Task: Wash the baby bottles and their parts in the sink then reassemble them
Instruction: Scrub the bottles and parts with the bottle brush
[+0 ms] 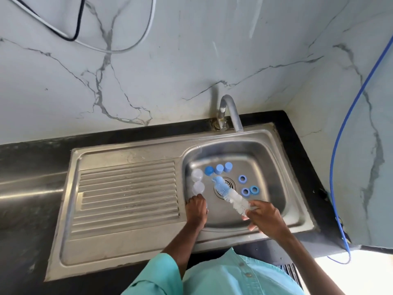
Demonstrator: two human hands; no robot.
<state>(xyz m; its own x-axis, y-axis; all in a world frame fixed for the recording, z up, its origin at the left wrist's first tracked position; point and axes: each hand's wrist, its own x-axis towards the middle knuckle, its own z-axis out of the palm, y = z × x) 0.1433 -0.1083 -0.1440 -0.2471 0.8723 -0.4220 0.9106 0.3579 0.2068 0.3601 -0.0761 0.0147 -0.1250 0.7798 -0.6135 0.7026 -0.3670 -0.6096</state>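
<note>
Inside the steel sink basin (276, 167) stand two clear baby bottles (197, 175) along the left wall, seen from above. Three blue caps (219, 168) sit in a row at the back. Three blue screw rings (242, 179) lie to the right of the drain (228, 184). My left hand (196, 208) reaches down at the basin's left wall and grips a third clear bottle, mostly hidden under it. My right hand (263, 218) grips the handle of a bottle brush (229, 193), whose white and blue bristles point over the drain.
A curved tap (231, 111) rises behind the basin, no water visibly running. The ribbed steel drainboard (127, 192) lies to the left, set in a black counter (25, 167). A blue hose (340, 145) hangs down the right wall. Marble-patterned wall behind.
</note>
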